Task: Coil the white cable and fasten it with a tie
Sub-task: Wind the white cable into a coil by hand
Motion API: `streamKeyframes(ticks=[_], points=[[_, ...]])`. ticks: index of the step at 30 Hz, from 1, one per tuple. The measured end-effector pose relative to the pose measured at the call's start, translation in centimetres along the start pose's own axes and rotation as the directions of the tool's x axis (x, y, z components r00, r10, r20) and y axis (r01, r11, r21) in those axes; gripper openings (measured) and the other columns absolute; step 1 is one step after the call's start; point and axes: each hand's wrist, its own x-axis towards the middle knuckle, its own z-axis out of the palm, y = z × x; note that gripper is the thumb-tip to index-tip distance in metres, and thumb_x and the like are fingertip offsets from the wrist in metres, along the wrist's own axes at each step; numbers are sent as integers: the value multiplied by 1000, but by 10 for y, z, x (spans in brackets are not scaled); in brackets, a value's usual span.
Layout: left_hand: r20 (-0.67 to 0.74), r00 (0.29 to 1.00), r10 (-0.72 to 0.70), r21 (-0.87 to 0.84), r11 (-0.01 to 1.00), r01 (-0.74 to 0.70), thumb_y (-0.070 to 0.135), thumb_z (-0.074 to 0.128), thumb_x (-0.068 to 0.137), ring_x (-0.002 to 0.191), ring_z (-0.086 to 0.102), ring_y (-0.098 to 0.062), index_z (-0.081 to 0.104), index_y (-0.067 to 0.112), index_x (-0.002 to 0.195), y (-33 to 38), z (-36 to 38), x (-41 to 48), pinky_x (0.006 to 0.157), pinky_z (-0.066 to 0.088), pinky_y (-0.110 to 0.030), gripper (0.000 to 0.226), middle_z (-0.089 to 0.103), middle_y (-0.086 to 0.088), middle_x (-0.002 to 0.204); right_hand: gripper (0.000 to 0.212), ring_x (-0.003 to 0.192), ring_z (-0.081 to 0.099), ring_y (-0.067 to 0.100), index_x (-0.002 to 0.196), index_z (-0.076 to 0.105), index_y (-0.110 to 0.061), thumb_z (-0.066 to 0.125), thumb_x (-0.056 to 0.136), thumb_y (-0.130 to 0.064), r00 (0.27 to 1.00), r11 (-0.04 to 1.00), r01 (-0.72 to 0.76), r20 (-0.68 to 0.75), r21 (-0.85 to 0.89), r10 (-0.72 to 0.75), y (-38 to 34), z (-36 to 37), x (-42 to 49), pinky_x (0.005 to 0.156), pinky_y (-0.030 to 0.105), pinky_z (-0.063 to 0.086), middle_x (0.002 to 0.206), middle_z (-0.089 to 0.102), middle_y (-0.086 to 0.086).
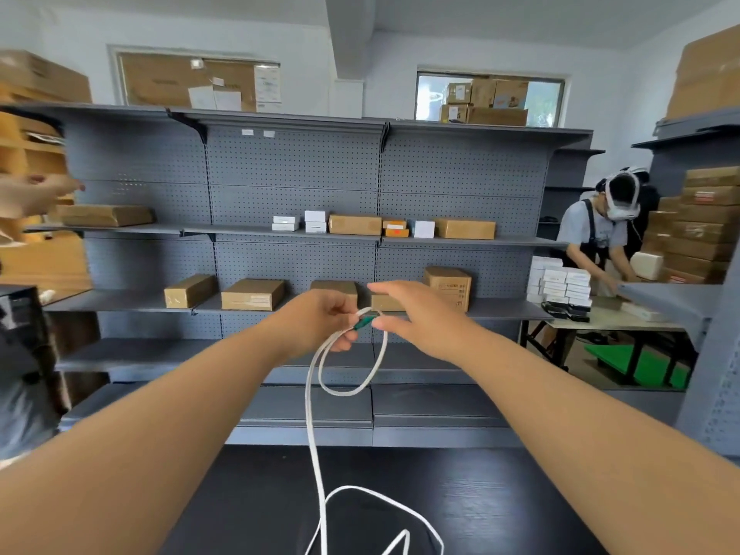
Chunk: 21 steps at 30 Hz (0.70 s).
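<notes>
With the left hand [320, 322] pinching the white cable [352, 390] loop and the right hand [420, 318] fingers extended at the green piece [364, 323], hanging slack may pull the loop open.

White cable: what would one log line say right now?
left hand: holds white cable, one loop | right hand: thumb at green piece | tail: on black table | fastened: not yet

Green piece [365, 322], perhaps the tie, blurred; white cable [308, 414] cropped below.
</notes>
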Motion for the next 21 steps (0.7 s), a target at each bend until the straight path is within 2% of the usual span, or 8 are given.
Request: streamKeyframes(ticks=[2,5,7,10,12,16,21], points=[[42,999,-14,37,999,13,8,49,95,55,62,-5,58,12,78,1,-2,-1,60,54,-15,20,63,-3,71,49,130,40,20,137,43,-17,55,92,-29,998,1000,13,63,-24,-11,-2,2,1,102,28,29,141,47,4],[95,995,-41,63,997,36,8,50,94,56,63,-4,60,12,81,4,-4,-3,67,57,-18,17,65,-3,72,32,109,53,25,119,59,-9,54,92,-26,993,996,69,99,-57,-63,-6,6,2,85,30,35,114,61,11],[108,993,-52,80,996,44,10,51,94,60,64,-7,61,11,84,4,-5,-3,71,57,-21,15,66,-4,74,28,98,54,23,112,63,-9,53,93,-26,991,994,87,105,-68,-80,-7,8,1,74,31,34,102,64,10],[91,994,-55,80,996,48,11,52,94,64,66,-10,62,9,87,3,-7,-3,81,56,-29,12,68,-4,75,28,86,49,17,105,65,-8,48,95,-28,991,985,102,97,-137,-89,-7,7,2,64,27,23,94,63,7],[78,996,-47,74,996,41,11,53,93,67,67,-12,63,8,87,2,-7,-2,82,56,-30,12,69,-4,76,30,81,43,13,100,65,-6,46,96,-28,990,979,107,110,-173,-88,-9,5,3,63,26,22,85,57,3],[55,998,-21,18,1000,20,13,50,95,73,68,-14,63,11,87,-1,0,-1,79,57,-25,16,70,-4,79,32,76,47,18,88,65,-5,44,97,-28,990,973,68,136,-220,-38,-7,0,6,66,31,32,78,55,4],[80,996,-37,-174,983,50,14,51,95,77,66,-14,60,13,90,-25,14,-3,89,53,-32,11,70,-2,84,32,72,47,22,72,54,-10,43,97,-27,991,964,-12,125,-266,47,-2,-7,7,65,33,35,72,50,6]])
